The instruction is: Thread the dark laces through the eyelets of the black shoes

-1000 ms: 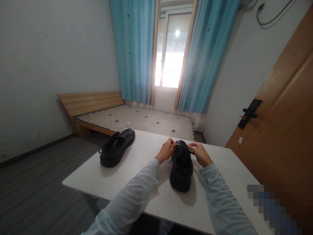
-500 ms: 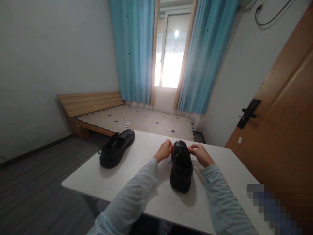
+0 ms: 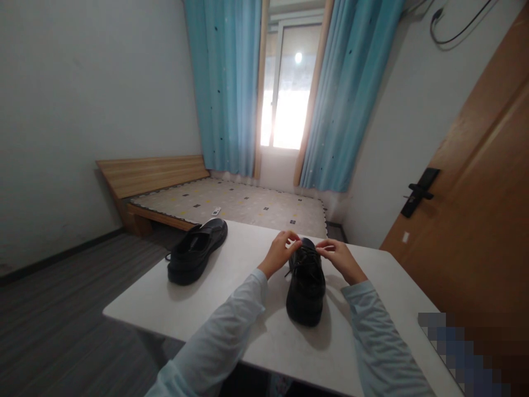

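Note:
A black lace-up shoe (image 3: 305, 303) stands on the white table (image 3: 243, 264), its heel towards me and its toe pointing away. Its dark shoelace (image 3: 306, 259) crosses over the front, with one loose end hanging at the left side. My left hand (image 3: 281, 252) reaches over the shoe's left side, fingertips pinched at the lace near the toe. On the other side, my right hand (image 3: 338, 258) has thumb and finger pinched at the lacing's right edge. The thin lace between the fingers is hard to make out. A second black shoe (image 3: 196, 253) lies further left, apart from both hands.
Behind the table is a bed (image 3: 239, 201) with a patterned mattress, on which lies a small white remote (image 3: 216, 211). A brown door (image 3: 467, 220) with a black handle stands at the right. Blue curtains (image 3: 229, 88) frame the window.
My left hand has moved slightly up and right, its fingers now over the shoe near the toe. My right fingers have shifted a little up and left. Both shoes stay in place.

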Available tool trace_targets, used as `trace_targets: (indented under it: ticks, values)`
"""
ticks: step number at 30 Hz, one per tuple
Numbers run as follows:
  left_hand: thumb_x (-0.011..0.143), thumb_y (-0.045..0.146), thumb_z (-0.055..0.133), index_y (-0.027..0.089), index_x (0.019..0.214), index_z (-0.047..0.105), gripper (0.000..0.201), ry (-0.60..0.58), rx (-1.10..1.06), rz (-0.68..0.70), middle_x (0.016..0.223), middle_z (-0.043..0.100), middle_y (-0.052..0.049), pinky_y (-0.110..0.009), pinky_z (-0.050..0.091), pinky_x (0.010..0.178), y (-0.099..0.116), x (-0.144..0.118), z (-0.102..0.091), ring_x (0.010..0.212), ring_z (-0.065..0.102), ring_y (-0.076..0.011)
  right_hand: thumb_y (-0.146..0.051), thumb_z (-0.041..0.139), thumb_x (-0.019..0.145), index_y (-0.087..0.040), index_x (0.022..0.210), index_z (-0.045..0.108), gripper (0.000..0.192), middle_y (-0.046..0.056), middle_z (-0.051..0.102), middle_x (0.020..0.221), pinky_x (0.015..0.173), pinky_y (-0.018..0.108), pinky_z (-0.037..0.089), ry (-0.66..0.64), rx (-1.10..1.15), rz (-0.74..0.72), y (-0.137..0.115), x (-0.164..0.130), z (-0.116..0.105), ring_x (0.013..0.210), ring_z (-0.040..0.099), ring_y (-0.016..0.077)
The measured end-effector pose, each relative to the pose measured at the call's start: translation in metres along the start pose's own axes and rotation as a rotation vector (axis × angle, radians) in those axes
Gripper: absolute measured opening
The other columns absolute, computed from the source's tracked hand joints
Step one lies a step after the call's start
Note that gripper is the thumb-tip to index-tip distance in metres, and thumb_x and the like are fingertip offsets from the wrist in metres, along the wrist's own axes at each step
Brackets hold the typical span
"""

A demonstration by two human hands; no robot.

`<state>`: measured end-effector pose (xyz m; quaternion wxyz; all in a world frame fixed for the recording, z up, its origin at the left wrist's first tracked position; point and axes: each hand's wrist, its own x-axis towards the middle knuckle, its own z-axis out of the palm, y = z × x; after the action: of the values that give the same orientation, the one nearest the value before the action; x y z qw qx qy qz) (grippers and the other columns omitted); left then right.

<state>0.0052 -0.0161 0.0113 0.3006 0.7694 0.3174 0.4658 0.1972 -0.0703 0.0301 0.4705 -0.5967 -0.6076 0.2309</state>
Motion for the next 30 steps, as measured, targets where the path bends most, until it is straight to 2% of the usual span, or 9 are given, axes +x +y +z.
trace_targets:
  ticks: [3,6,15,21,30]
  values:
    - [0.078,0.037,0.060,0.018,0.083,0.063,0.020,-0.034,0.047,0.040,0.088,0.058,-0.004,-0.024,0.046,0.068,0.005,-0.001,-0.003,0.080,0.054,-0.0144,-0.040,0.066,0.066,-0.015,0.075,0.065,0.027,0.008,0.067,0.079,0.067,0.033,0.047,0.048,-0.092,-0.067,-0.004,0.000,-0.003,0.069,0.059,0.0190]
    - [0.075,0.038,0.064,0.018,0.077,0.065,0.020,-0.047,0.072,0.045,0.083,0.059,-0.004,-0.026,0.046,0.070,0.007,-0.001,-0.005,0.080,0.054,-0.0154,-0.045,0.065,0.067,-0.016,0.071,0.065,0.030,0.006,0.066,0.071,0.062,0.032,0.045,-0.001,-0.138,-0.098,-0.005,0.000,-0.002,0.064,0.057,0.0181]
    - [0.078,0.033,0.060,0.016,0.077,0.062,0.018,-0.080,0.061,0.011,0.079,0.060,-0.002,-0.025,0.045,0.069,0.002,-0.001,0.000,0.073,0.055,-0.0132,-0.054,0.066,0.061,-0.015,0.060,0.057,0.040,0.002,0.057,0.056,0.049,0.026,0.040,-0.084,-0.040,-0.021,0.004,0.002,0.009,0.052,0.051,0.0134]
    - [0.082,0.030,0.053,0.015,0.079,0.058,0.016,-0.131,0.034,-0.074,0.077,0.062,-0.002,-0.025,0.042,0.070,-0.004,0.001,-0.001,0.074,0.055,-0.0134,-0.052,0.066,0.060,-0.016,0.061,0.056,0.038,0.001,0.057,0.058,0.049,0.025,0.042,-0.109,0.028,0.054,0.006,0.002,-0.001,0.055,0.053,0.0129]
    - [0.080,0.025,0.053,0.014,0.074,0.051,0.012,-0.211,-0.228,-0.279,0.073,0.060,-0.001,-0.021,0.039,0.059,-0.008,0.004,-0.002,0.065,0.050,-0.0094,-0.052,0.067,0.059,-0.016,0.057,0.054,0.038,-0.002,0.050,0.049,0.043,0.023,0.033,-0.159,-0.036,0.074,0.010,0.001,-0.013,0.046,0.043,0.0096]
